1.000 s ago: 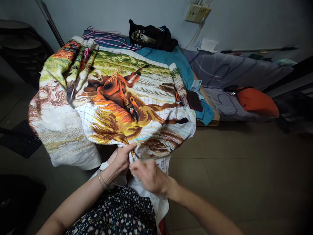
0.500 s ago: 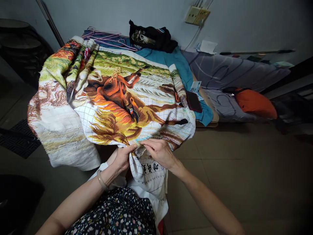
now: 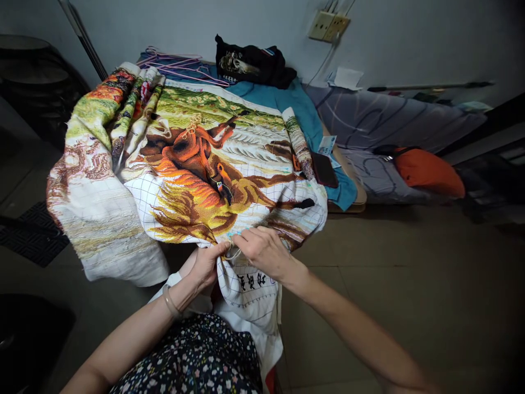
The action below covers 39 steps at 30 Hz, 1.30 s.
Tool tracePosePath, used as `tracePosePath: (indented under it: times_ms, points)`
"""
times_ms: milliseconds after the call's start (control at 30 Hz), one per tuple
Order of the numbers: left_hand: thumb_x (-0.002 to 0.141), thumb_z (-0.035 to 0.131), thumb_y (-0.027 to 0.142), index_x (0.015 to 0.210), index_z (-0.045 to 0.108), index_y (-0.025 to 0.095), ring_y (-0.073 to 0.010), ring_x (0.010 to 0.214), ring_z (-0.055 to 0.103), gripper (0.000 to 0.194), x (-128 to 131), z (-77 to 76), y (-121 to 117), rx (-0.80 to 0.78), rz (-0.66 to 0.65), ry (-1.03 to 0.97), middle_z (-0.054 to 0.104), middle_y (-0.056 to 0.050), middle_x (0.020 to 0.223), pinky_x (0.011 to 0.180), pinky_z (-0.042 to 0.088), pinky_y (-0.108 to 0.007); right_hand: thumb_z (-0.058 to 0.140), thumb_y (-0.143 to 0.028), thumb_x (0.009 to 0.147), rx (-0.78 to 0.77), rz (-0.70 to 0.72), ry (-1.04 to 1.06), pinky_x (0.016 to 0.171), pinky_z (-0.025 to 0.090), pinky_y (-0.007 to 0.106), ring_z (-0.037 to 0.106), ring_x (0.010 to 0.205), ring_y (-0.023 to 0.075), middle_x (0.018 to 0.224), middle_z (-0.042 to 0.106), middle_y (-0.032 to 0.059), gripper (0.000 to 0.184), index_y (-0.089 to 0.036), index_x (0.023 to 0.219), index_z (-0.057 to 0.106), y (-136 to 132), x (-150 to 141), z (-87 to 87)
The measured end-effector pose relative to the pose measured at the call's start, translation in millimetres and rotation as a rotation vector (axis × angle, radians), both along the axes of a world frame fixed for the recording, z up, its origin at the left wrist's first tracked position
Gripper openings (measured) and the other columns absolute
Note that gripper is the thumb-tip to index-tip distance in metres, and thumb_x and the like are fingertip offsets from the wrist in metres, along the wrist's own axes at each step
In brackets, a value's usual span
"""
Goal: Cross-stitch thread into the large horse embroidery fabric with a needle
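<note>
- The right hand (image 3: pixel 264 253) curls at the embroidered cloth (image 3: pixel 192 205), higher than a second ago; I can't tell how tightly its fingers close, or on what.
- The left hand (image 3: pixel 206 265) keeps its thumb clamped over the near edge.
- Black lettering (image 3: pixel 252 282), hidden then, shows below.

Wall socket (image 3: pixel 328 26) with pink hangers (image 3: pixel 177 67) way off to its left, teal cloth (image 3: pixel 307 109) below it, orange bag (image 3: pixel 430 172) down to its right.
</note>
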<state>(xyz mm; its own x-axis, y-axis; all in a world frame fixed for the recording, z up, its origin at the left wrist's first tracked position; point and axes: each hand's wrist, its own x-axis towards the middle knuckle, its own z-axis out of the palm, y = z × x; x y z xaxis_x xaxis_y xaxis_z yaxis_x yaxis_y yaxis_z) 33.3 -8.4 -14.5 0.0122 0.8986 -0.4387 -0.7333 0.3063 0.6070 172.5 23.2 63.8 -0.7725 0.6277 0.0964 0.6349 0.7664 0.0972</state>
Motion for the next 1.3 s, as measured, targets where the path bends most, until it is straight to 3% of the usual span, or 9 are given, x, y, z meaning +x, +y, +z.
tracePosePath:
  times_ms: [167, 433, 600, 800, 967, 1100, 1200, 1300]
  points:
    - [0.053, 0.081, 0.016, 0.102, 0.066, 0.016, -0.0218, 0.087, 0.066, 0.050, 1.7, -0.6, 2.4, 0.098, 0.020, 0.008, 0.073, -0.005, 0.087, 0.089, 0.045, -0.036, 0.052, -0.016, 0.090, 0.022, 0.077, -0.010, 0.063, 0.025, 0.029, 0.045, 0.073, 0.0163, 0.081, 0.056, 0.0054, 0.014, -0.017, 0.080, 0.061, 24.1, 4.1, 0.9]
    - [0.053, 0.083, 0.022, 0.108, 0.064, 0.016, -0.0247, 0.090, 0.066, 0.058, 1.2, -2.8, 3.3, 0.075, 0.012, 0.017, 0.073, -0.006, 0.091, 0.090, 0.045, -0.039, 0.045, -0.018, 0.094, 0.068, 0.249, 0.064, 0.063, 0.026, 0.031, 0.039, 0.072, 0.0160, 0.078, 0.051, 0.0046, 0.026, -0.016, 0.073, 0.060, 41.8, 4.6, -8.7]
    - [0.051, 0.084, 0.021, 0.103, 0.066, 0.015, -0.0214, 0.080, 0.065, 0.055, 0.9, 0.2, 4.0, 0.049, 0.009, 0.012, 0.073, -0.005, 0.084, 0.086, 0.046, -0.038, 0.044, -0.016, 0.094, 0.063, 0.285, 0.083, 0.065, 0.028, 0.030, 0.039, 0.072, 0.0161, 0.077, 0.050, 0.0045, 0.026, -0.016, 0.073, 0.058, 40.8, 5.4, -11.3]
    - [0.057, 0.081, 0.020, 0.091, 0.069, 0.015, -0.0183, 0.080, 0.064, 0.037, 0.4, -2.0, 4.3, 0.110, 0.055, -0.004, 0.072, -0.003, 0.081, 0.085, 0.046, -0.033, 0.040, -0.008, 0.089, -0.026, 0.313, 0.143, 0.072, 0.036, 0.031, 0.046, 0.081, 0.0194, 0.083, 0.054, 0.0082, 0.019, -0.011, 0.092, 0.058, 26.0, 9.6, -9.9]
    - [0.056, 0.082, 0.024, 0.082, 0.069, 0.014, -0.0158, 0.072, 0.062, 0.031, 0.0, -1.1, 3.4, 0.037, 0.053, -0.040, 0.071, -0.002, 0.076, 0.078, 0.047, -0.031, 0.039, -0.011, 0.089, 0.054, 0.343, 0.187, 0.070, 0.035, 0.032, 0.047, 0.082, 0.0203, 0.083, 0.055, 0.0083, 0.020, -0.011, 0.098, 0.057, 11.1, 10.5, -14.9]
    - [0.053, 0.082, 0.027, 0.071, 0.067, 0.013, -0.0144, 0.066, 0.060, 0.027, -0.1, 2.5, 3.2, -0.012, 0.043, -0.036, 0.068, -0.001, 0.069, 0.071, 0.047, -0.029, 0.042, -0.016, 0.094, 0.151, 0.316, 0.160, 0.067, 0.032, 0.031, 0.046, 0.076, 0.0182, 0.079, 0.054, 0.0050, 0.024, -0.016, 0.113, 0.056, 6.7, 5.9, -20.9]
    - [0.051, 0.082, 0.025, 0.069, 0.066, 0.013, -0.0125, 0.061, 0.056, 0.027, -0.3, 3.2, 3.7, -0.015, 0.057, -0.014, 0.064, 0.001, 0.061, 0.066, 0.045, -0.027, 0.043, -0.016, 0.094, 0.167, 0.269, 0.158, 0.064, 0.030, 0.030, 0.045, 0.071, 0.0167, 0.073, 0.053, 0.0035, 0.018, -0.015, 0.097, 0.061, 7.6, 2.0, -21.6]
    - [0.054, 0.082, 0.024, 0.072, 0.066, 0.012, -0.0123, 0.062, 0.057, 0.026, -0.4, 1.6, 4.3, 0.014, 0.050, -0.021, 0.065, 0.001, 0.063, 0.069, 0.045, -0.027, 0.046, -0.021, 0.095, 0.049, 0.225, 0.224, 0.063, 0.031, 0.029, 0.047, 0.070, 0.0155, 0.073, 0.055, 0.0039, 0.023, -0.015, 0.078, 0.060, 13.4, 0.6, -20.0]
